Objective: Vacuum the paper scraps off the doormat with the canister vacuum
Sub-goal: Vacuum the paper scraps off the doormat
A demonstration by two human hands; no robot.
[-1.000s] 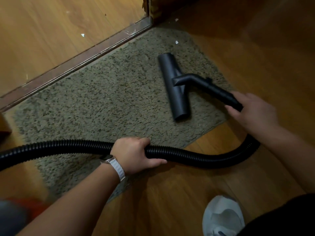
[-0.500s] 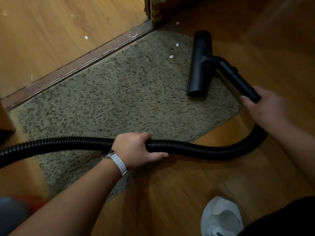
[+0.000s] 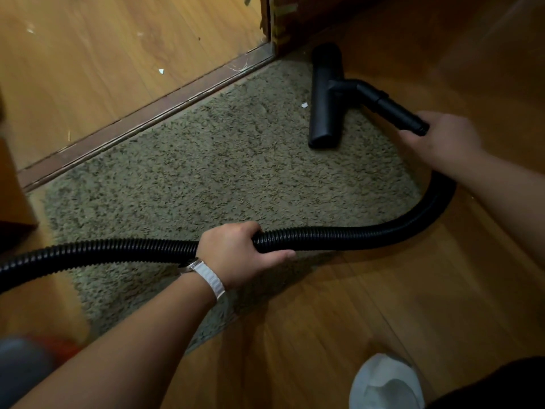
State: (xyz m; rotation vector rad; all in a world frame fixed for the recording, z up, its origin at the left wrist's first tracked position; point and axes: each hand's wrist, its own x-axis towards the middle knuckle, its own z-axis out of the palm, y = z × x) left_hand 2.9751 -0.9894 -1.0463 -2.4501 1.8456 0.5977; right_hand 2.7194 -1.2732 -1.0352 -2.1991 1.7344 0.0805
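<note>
Sliding farther toward the doormat's [image 3: 206, 172] far right corner, the floor nozzle [image 3: 326, 95] now sits beside one paper scrap [image 3: 304, 105], right hand [image 3: 439, 137] gripping the wand [image 3: 392, 109], left hand [image 3: 239, 255] clasping the hose [image 3: 339, 236].

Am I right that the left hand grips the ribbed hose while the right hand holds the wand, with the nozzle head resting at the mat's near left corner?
Not quite: in the head view the nozzle head rests at the far right corner of the doormat, by the door frame. The rest holds.
</note>
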